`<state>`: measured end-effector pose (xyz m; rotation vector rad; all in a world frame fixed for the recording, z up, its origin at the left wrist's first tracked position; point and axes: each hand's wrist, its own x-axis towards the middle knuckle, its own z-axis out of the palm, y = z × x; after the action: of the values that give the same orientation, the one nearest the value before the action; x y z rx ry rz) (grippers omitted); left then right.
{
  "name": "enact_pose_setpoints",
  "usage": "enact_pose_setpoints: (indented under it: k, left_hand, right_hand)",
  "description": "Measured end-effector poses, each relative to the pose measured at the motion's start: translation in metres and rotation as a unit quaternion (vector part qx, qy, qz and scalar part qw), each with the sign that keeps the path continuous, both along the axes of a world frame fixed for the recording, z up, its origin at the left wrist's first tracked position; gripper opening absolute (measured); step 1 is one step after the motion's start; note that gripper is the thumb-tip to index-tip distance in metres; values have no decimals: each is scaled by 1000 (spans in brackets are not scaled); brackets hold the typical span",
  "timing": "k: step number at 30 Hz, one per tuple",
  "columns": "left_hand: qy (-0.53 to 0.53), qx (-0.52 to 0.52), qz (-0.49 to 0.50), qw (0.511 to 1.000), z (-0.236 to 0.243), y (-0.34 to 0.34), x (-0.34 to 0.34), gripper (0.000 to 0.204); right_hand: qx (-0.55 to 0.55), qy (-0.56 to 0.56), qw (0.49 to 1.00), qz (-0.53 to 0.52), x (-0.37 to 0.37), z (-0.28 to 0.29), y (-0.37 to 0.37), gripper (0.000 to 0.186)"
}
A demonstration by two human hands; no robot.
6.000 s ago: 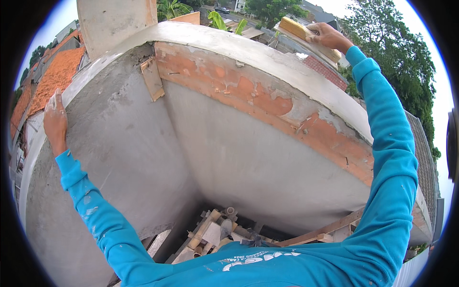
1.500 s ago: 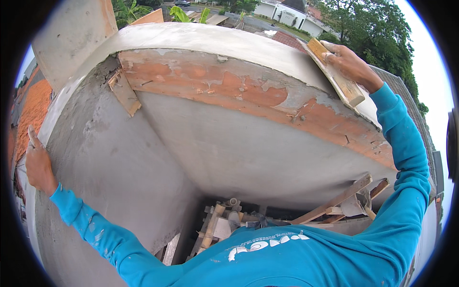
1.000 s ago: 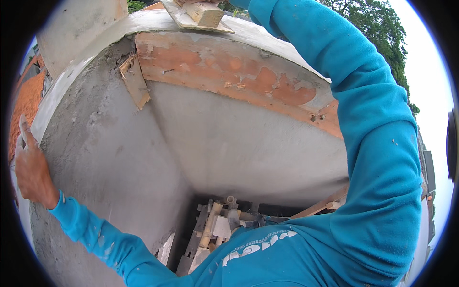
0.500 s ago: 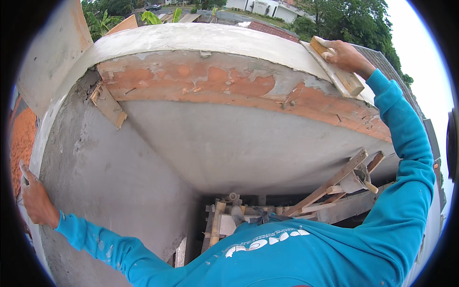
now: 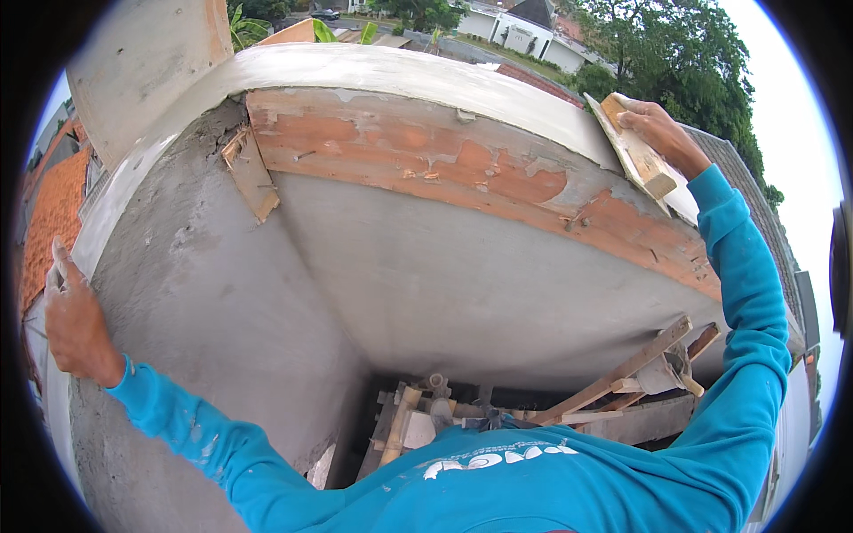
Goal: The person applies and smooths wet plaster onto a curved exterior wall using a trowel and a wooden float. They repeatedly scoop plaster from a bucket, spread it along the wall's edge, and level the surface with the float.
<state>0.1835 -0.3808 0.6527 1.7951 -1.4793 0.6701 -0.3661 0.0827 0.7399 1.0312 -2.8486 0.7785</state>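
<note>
My left hand (image 5: 80,329) rests at the outer rim of the curved plastered wall (image 5: 120,213) at the far left, its visible fingers extended upward along the edge, powdered pale. At upper right, my right hand (image 5: 662,133) grips a wooden float (image 5: 640,155), a board with a raised wooden handle, lying on or just over the white top (image 5: 382,67) of the curved ledge. Beneath that ledge runs a wooden form board (image 5: 418,151) with flaking orange coating and nails. A short wooden piece (image 5: 253,178) is fixed at its left end.
An upright panel (image 5: 142,62) stands at top left. Below lies a deep opening with timber pieces and a pipe (image 5: 435,382); angled planks (image 5: 640,364) project at lower right. Beyond the wall are orange tiled roofs (image 5: 53,222), trees (image 5: 640,44), a road and a white building (image 5: 524,40).
One second ago the float was at upper middle; it is now at upper right with my right hand. Since half a second ago my left hand appears higher in view, and the view has shifted slightly.
</note>
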Motion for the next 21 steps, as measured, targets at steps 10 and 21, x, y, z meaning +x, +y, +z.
enact_pose_setpoints:
  k: [10, 21]
  left_hand:
    - [0, -53, -54, 997, -8, 4, -11, 65]
    - [17, -50, -18, 998, -1, 13, -15, 62]
  right_hand:
    - [159, 336, 859, 353, 78, 13, -358, 22]
    - [-20, 209, 932, 296, 74, 126, -276, 28]
